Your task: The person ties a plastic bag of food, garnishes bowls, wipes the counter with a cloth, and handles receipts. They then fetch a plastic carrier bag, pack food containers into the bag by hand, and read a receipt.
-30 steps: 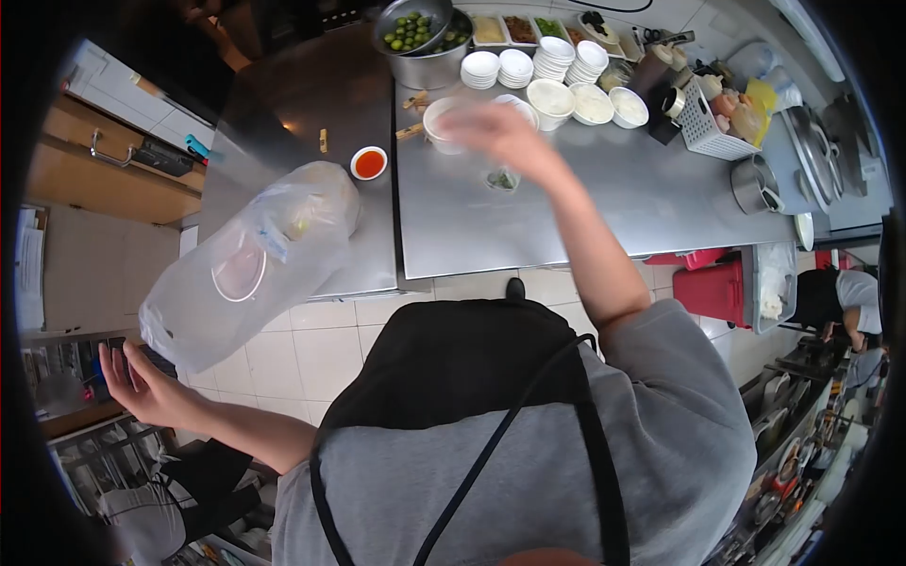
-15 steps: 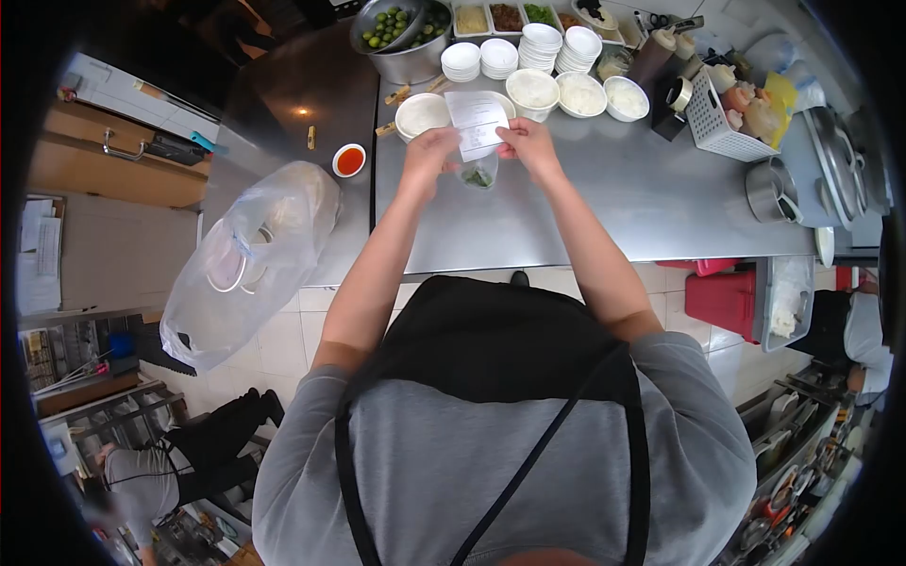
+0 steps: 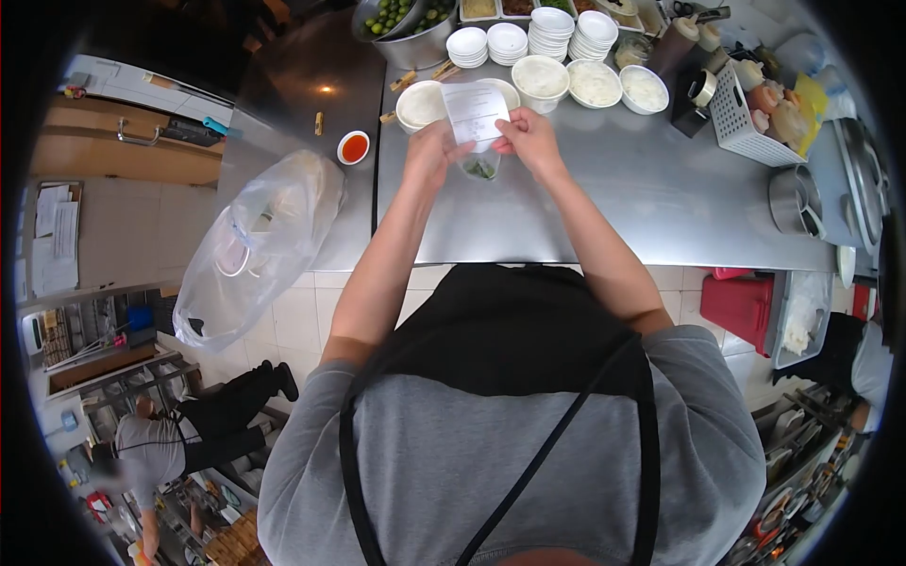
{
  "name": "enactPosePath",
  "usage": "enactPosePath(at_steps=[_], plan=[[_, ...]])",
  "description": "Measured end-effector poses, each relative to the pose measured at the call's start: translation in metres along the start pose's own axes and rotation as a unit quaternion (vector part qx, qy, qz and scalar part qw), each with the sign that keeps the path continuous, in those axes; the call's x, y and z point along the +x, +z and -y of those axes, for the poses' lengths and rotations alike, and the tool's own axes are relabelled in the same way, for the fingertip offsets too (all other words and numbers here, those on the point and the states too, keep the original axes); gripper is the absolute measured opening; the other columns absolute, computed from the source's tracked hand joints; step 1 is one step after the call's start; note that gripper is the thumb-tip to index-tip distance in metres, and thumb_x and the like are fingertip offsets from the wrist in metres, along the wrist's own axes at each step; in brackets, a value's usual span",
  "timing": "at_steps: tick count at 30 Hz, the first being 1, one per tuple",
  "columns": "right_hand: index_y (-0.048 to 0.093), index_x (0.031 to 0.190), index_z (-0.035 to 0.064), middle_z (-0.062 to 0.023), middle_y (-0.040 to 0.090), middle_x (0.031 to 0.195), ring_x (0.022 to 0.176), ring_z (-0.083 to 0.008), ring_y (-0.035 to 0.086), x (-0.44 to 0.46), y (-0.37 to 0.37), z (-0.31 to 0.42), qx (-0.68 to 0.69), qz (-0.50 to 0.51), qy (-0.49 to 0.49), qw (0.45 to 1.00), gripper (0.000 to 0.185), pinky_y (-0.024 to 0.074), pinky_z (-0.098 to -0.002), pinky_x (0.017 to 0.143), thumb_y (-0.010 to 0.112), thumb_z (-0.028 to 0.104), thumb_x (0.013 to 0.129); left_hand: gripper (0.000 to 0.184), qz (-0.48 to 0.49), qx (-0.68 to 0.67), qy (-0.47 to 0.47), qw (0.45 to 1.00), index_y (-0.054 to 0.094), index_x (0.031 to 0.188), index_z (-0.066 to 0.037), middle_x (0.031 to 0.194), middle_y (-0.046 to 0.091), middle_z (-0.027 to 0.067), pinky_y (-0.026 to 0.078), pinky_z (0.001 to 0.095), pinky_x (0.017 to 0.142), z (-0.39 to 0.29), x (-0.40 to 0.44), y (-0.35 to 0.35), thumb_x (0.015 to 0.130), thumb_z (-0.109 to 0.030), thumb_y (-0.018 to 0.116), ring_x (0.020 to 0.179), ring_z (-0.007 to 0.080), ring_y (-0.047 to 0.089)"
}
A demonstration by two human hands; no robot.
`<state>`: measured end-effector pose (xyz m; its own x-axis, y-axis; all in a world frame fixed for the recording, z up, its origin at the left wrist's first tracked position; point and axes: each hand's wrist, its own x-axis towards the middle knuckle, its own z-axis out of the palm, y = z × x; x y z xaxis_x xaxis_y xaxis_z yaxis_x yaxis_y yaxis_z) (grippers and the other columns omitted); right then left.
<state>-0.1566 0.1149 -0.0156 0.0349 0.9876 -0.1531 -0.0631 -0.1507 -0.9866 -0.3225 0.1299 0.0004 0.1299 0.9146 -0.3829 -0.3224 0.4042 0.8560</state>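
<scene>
Over the steel counter, my left hand [image 3: 431,154] pinches the lower left edge of a white printed paper slip [image 3: 474,113]. On the slip's right edge, the fingers of my right hand [image 3: 530,141] are closed. Just below the slip lies a small clear bag with green contents [image 3: 481,168]. Behind the slip are a white bowl [image 3: 421,104] and another one, partly hidden. A large clear plastic bag [image 3: 260,250] with containers inside rests at the counter's left edge. A small dish of red sauce [image 3: 353,148] stands between that bag and my left hand.
Stacked white dishes [image 3: 550,33], filled bowls [image 3: 595,85] and a pot of green fruit [image 3: 415,42] line the counter's back. At right are a white basket [image 3: 750,123] and a metal pot [image 3: 793,193]. Two people, one at lower left [image 3: 160,443], one at far right [image 3: 864,363], stand apart.
Both my hands have come to the middle and taken hold of the paper slip; a second ago they were wide apart. Over the last half second they have barely moved.
</scene>
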Motion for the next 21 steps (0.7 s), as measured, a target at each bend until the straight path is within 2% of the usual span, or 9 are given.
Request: enactPosePath(at_steps=[2,6,8,11,15,21], plan=[[0.051,0.084,-0.0027,-0.0082,0.058,0.069,0.058,-0.0119,0.058,-0.001,0.001,0.001,0.003,-0.008,-0.002,1.0,0.012,0.0493,-0.0224,0.052,0.055,0.008,0.08,0.015,-0.007,-0.075,-0.015,0.997,0.05,0.088,0.006,0.092,0.051,0.0133,0.051,0.0364,0.074,-0.006,-0.007,0.005,0.076,-0.002,0.045,0.084,0.0223,0.055],[0.051,0.084,-0.0024,-0.0083,0.058,0.069,0.058,-0.0124,0.058,-0.001,0.0,0.0,0.017,-0.011,-0.002,1.0,0.012,0.0491,-0.0227,0.052,0.055,0.008,0.08,0.019,0.007,-0.055,0.022,0.998,0.049,0.092,0.008,0.094,0.051,0.0136,0.051,0.0372,0.074,0.002,-0.01,0.006,0.076,-0.003,0.046,0.086,0.023,0.054],[0.051,0.083,-0.0024,-0.0084,0.058,0.069,0.058,-0.0127,0.058,-0.001,0.001,0.0,0.021,-0.009,0.005,1.0,0.012,0.049,-0.0229,0.052,0.055,0.008,0.08,0.024,0.005,-0.001,0.05,0.999,0.049,0.092,0.011,0.091,0.055,0.0166,0.05,0.0304,0.075,0.005,-0.008,0.005,0.079,-0.008,0.047,0.085,0.0218,0.056],[0.051,0.084,-0.0023,-0.0082,0.057,0.069,0.059,-0.0131,0.058,-0.002,0.0,0.003,0.024,-0.011,0.0,1.0,0.012,0.0489,-0.0232,0.052,0.055,0.008,0.08,0.025,0.001,0.016,0.049,0.999,0.048,0.091,0.012,0.09,0.055,0.0167,0.05,0.0315,0.076,0.006,-0.004,0.004,0.08,-0.01,0.045,0.085,0.0227,0.056],[0.051,0.084,-0.002,-0.0083,0.058,0.071,0.06,-0.0134,0.059,-0.004,-0.002,0.006,0.045,0.003,0.012,0.999,0.012,0.0491,-0.0233,0.054,0.056,0.009,0.08,0.026,-0.026,-0.041,0.03,0.998,0.049,0.09,0.012,0.089,0.055,0.017,0.05,0.0325,0.077,0.004,-0.003,0.003,0.081,-0.011,0.043,0.085,0.0234,0.056],[0.05,0.085,-0.0018,-0.0086,0.058,0.072,0.061,-0.0138,0.059,-0.002,0.0,0.005,0.038,0.005,0.017,0.999,0.013,0.0493,-0.0234,0.055,0.056,0.009,0.08,0.026,0.0,-0.062,0.025,0.998,0.049,0.091,0.012,0.092,0.056,0.0181,0.049,0.0326,0.079,0.008,-0.002,-0.006,0.08,-0.011,0.043,0.086,0.0242,0.056]])
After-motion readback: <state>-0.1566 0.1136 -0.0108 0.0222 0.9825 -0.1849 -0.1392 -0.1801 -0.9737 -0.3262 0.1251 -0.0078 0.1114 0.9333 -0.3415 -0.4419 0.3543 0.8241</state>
